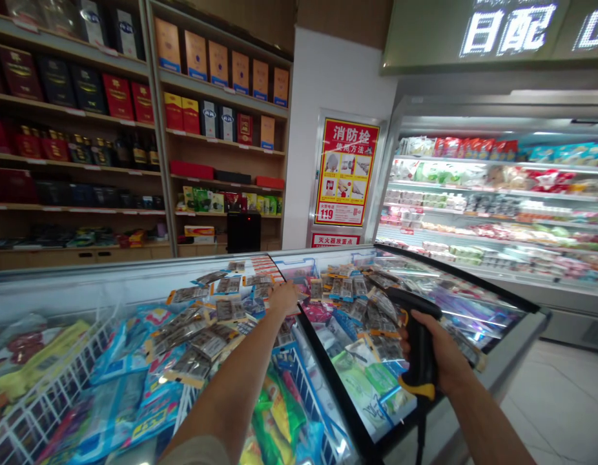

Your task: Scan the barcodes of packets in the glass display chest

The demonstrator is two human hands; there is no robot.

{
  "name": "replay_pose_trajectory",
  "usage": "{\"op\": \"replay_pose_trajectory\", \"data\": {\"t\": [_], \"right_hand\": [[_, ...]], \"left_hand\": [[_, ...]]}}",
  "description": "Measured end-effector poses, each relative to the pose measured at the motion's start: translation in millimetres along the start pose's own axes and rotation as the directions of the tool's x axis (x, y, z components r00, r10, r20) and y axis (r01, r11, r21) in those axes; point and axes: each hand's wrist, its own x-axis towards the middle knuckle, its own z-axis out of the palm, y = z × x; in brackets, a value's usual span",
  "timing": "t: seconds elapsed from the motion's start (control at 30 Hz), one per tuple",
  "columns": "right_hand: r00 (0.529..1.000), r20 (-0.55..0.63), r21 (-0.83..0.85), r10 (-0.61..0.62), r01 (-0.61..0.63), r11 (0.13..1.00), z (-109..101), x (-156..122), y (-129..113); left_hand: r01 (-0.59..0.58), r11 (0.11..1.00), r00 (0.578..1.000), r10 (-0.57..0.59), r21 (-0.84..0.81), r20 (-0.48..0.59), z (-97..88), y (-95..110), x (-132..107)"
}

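Observation:
My right hand [437, 352] is wrapped round the grip of a black and yellow barcode scanner [418, 345], its cable hanging down below. My left hand [283, 297] reaches far into the chest freezer, its fingers curled beside the black edge of the sliding glass lid [330, 361]. What these fingers hold, if anything, is hidden. Around it lie many small flat packets [228, 309], grey-brown with orange and blue ends. More of the same packets [347, 287] are heaped on the right half, left of the scanner.
White wire baskets [61, 394] divide the freezer, with blue bags [129, 368] and green-yellow bags [279, 413] in them. Shelves of boxed bottles [206, 123] stand behind on the left. A red fire hydrant notice [347, 171] hangs on the wall. An open chilled display [493, 206] stands at the right.

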Motion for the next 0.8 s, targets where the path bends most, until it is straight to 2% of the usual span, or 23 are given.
{"op": "replay_pose_trajectory", "data": {"t": [0.17,0.4,0.53,0.57,0.63,0.67,0.73,0.77,0.8], "right_hand": [[1.000,-0.008,0.003,-0.003,0.003,1.000,-4,4,-5],[0.999,0.049,0.026,0.011,-0.012,1.000,-1,7,1],[0.999,0.029,0.037,0.017,-0.018,0.999,-1,2,2],[0.999,0.027,0.038,0.017,-0.018,0.999,-1,2,2],[0.999,0.029,0.036,0.018,-0.019,0.999,-1,0,1],[0.999,0.026,0.036,0.020,-0.020,0.999,-1,0,1],[1.000,0.019,0.034,0.022,-0.023,0.999,0,-1,2],[1.000,0.017,0.034,0.022,-0.022,0.999,0,-1,3],[1.000,0.015,0.036,0.021,-0.022,0.999,0,-1,3]], "left_hand": [[0.049,0.998,0.989,-0.053,0.030,0.137,-14.1,-9,-2],[0.039,0.997,0.998,-0.042,0.071,0.041,-15.4,-7,-12],[0.101,0.984,0.995,-0.102,-0.148,-0.002,-18.8,-3,-9],[0.075,0.970,0.997,-0.081,-0.231,-0.016,-20.4,-2,-8],[-0.029,0.926,0.999,0.035,-0.375,0.009,-24.8,-2,-6],[-0.081,0.902,0.990,0.122,-0.424,0.071,-27.8,-1,-5],[-0.116,0.877,0.936,0.254,-0.467,0.244,-35.5,1,-3],[-0.100,0.876,0.919,0.263,-0.472,0.293,-39.5,3,-3],[-0.069,0.873,0.926,0.236,-0.483,0.295,-43.1,5,-3]]}}
